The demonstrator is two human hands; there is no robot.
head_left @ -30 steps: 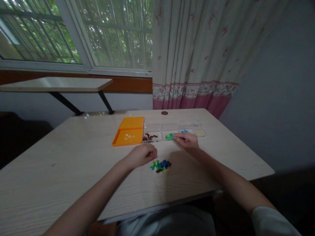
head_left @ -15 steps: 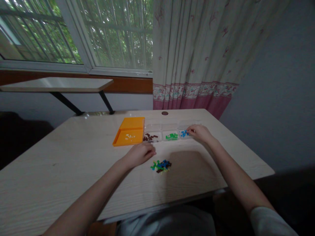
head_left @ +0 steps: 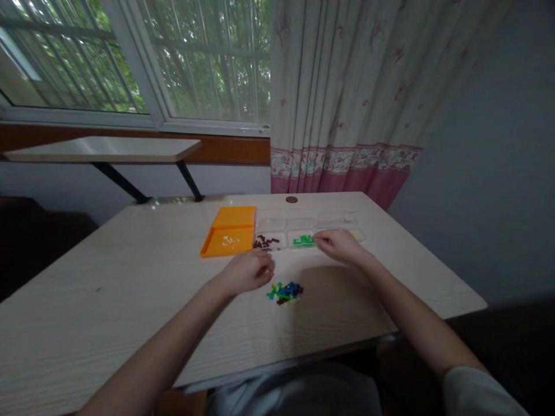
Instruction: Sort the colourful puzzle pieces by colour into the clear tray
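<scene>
My right hand (head_left: 340,245) is over the front of the clear compartment boxes (head_left: 281,237), its fingers pinched together beside the small green pieces (head_left: 302,240). Whether anything is in that pinch is too small to tell. It covers the blue pieces' compartment. Small brown pieces (head_left: 265,241) lie in the compartment to the left. My left hand (head_left: 249,271) rests on the table with curled fingers, in front of the brown pieces; its fingertips' contents are hidden. Between the hands and nearer to me sits a mixed pile of tiny coloured pieces (head_left: 285,293), blue, green, brown and pale yellow.
An orange tray (head_left: 234,217) with small white pieces (head_left: 230,241) stands left of the clear boxes. A few yellow pieces (head_left: 354,235) show right of my right hand. A raised shelf (head_left: 104,149) on black legs is at the back left, below the window.
My right hand has moved left, from the blue pieces towards the green ones, and now hides the blue. My left hand has stayed nearly in place.
</scene>
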